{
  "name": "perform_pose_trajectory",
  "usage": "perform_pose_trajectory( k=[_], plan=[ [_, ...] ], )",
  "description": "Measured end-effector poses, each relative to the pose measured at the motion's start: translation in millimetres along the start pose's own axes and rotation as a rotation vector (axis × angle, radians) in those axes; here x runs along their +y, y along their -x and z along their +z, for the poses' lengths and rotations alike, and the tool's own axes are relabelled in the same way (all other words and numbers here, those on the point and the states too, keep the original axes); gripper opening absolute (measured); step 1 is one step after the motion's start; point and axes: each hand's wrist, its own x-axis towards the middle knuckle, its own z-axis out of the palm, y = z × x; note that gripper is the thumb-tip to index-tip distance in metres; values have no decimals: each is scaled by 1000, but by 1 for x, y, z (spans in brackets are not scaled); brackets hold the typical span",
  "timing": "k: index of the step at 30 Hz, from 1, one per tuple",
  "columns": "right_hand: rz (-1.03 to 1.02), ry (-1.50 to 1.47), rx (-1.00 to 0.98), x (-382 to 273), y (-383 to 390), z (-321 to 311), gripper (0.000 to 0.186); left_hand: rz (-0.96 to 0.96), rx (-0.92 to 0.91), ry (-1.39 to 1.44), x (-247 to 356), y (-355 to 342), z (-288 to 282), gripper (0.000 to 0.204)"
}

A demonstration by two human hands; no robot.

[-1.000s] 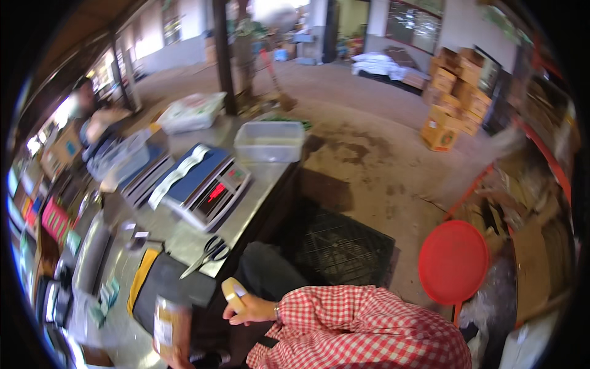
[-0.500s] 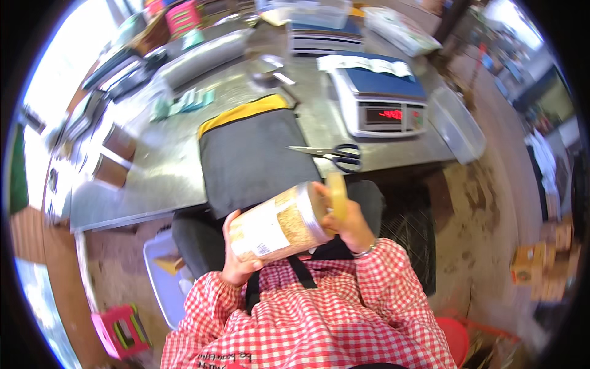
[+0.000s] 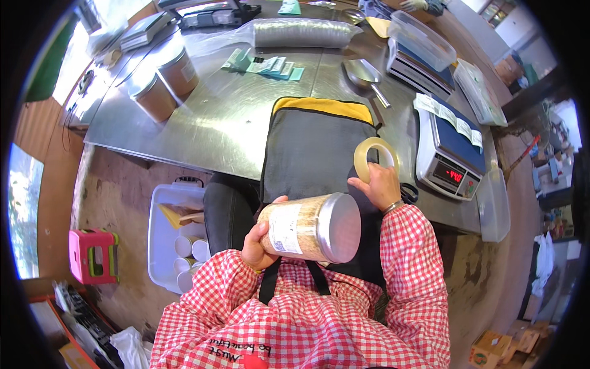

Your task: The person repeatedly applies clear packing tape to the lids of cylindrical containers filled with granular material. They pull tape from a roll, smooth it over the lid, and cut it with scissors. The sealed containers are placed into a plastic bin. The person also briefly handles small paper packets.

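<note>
My left hand [image 3: 258,246] is closed around a clear plastic jar [image 3: 291,229] with golden flaky contents, a white label and a silver lid, lying on its side above my lap. My right hand [image 3: 381,184] grips a roll of clear yellowish tape [image 3: 375,145], raised to the right of the jar, fingers hooked through its ring. Behind both hands a grey mat with a yellow band [image 3: 313,141] lies on the steel table [image 3: 135,135]. Black-handled scissors [image 3: 410,192] are partly hidden by my right hand. A scale [image 3: 445,147] with red digits and a strip of labels stands to the right.
A metal scoop [image 3: 362,74], green packets [image 3: 258,64], a plastic roll [image 3: 301,32] and two canisters [image 3: 153,98] lie or stand on the table. A white bin [image 3: 163,258] and pink stool [image 3: 92,252] are below left. Another person's gloved hand [image 3: 415,5] shows at the far edge.
My view has swung round to face the table. My right hand with the tape has moved away from the jar's lid to the right, and the jar now lies more nearly level.
</note>
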Motion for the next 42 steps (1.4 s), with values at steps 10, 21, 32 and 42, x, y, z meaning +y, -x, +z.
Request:
perform_pose_trajectory(
  k=[10,21,32,42],
  plan=[
    [25,-1417,-49,-89,68,-48,76,423,18,-467,3,2,15,100],
    [183,-1450,-126,-99,100,-65,83,263,-3,-578,-2,32,56,81],
    [50,-1246,65,-93,144,-44,81,191,-67,-547,-25,36,33,98],
    [340,-1344,-48,-90,186,-27,50,-444,256,-222,-52,69,4,51]
  ],
)
